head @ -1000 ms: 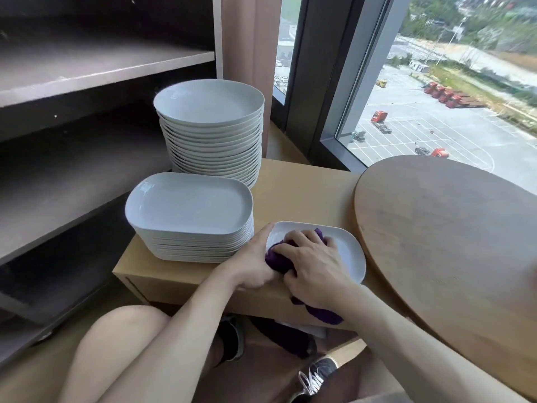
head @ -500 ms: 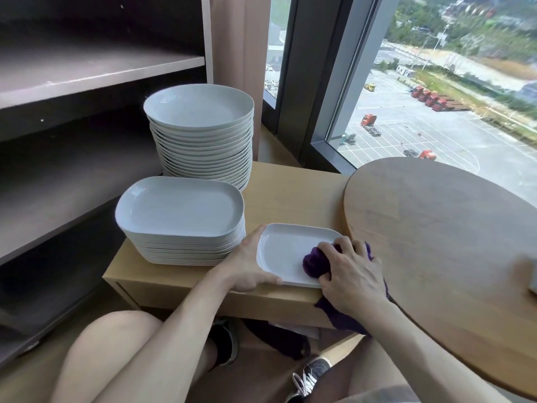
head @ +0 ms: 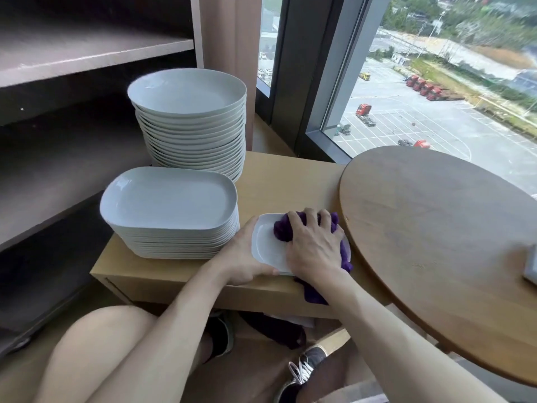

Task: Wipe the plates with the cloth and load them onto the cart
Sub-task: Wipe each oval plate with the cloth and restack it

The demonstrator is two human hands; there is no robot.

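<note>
A small white rectangular plate (head: 266,247) lies near the front edge of a low light-wood table (head: 287,184). My left hand (head: 242,257) grips its left and near edge, thumb on the rim. My right hand (head: 315,247) holds a bunched purple cloth (head: 283,231) and presses it onto the plate's middle and right part; the cloth's tail hangs over the table's front. Left of the plate stands a stack of white rectangular plates (head: 170,199), and behind that a taller stack of round white plates (head: 187,93).
A round dark-wood tabletop (head: 436,228) overlaps the low table on the right, with a grey object (head: 530,267) at its right edge. Dark shelving (head: 72,53) fills the left side. Windows stand behind. My knees and shoes are below the table.
My right hand with the cloth slid from the plate's left to its right edge, then back over its middle. My left hand kept hold of the plate's left edge.
</note>
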